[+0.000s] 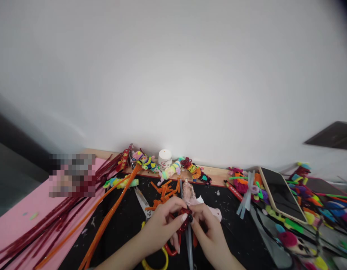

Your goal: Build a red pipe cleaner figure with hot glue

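My left hand [165, 225] and my right hand [210, 234] meet over the black mat [117, 232]. Their fingertips pinch a small red glittery craft piece [184, 225], partly hidden by the fingers. A dark spot shows at my right thumb; whether it is nail or part of the piece is unclear. Under the hands runs a translucent glue stick [189, 247]. Scissors [144, 204] with yellow and red handles lie partly beneath my left hand. Short cut orange pipe cleaner pieces [165, 193] are scattered just beyond. A pale pink object [215, 213] lies behind my right hand.
Long red tinsel stems [61, 210] and orange pipe cleaners [111, 213] cross the pink surface [18, 232] at left. A white paper cup [165, 159] and several fuzzy figures line the wall. At right lie bundled glue sticks [249, 193], a phone [283, 195] and colourful pipe cleaner crafts.
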Demonstrator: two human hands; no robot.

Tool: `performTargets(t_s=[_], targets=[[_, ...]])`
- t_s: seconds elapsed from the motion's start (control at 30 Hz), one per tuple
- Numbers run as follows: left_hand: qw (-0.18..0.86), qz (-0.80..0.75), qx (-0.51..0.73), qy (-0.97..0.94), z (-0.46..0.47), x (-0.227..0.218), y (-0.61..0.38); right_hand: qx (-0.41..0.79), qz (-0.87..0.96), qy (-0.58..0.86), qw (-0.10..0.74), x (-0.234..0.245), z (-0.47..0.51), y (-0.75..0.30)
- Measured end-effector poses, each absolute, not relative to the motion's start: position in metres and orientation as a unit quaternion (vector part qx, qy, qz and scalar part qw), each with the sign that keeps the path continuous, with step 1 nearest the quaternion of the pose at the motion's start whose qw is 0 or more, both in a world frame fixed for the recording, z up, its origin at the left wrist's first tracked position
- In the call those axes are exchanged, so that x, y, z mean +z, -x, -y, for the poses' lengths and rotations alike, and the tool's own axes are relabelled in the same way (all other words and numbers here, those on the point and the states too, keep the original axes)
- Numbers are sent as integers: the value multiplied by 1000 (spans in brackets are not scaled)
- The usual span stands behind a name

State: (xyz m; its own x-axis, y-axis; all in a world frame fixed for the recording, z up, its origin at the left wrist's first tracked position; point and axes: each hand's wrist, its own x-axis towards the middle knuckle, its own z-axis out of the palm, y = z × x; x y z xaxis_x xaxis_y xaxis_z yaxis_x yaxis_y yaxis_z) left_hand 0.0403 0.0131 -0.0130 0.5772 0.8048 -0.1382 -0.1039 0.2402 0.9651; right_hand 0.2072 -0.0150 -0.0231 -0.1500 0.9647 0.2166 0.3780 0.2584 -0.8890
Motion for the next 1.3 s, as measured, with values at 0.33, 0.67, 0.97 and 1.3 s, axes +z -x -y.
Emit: performTargets(t_s=[0.33, 0.67, 0.97, 1.3], targets=[[711, -344, 314, -527, -13, -14, -40, 342, 687, 500, 402, -19, 12, -209], [708, -361, 301, -526, -12, -14, -41, 361, 676, 510, 391, -22, 12, -209], [708, -366, 296, -527, -13, -13, -40, 369, 664, 524, 384, -23, 12, -211], [714, -363, 296, -521, -13, -14, -40, 385, 653, 527, 385, -23, 12, -208]])
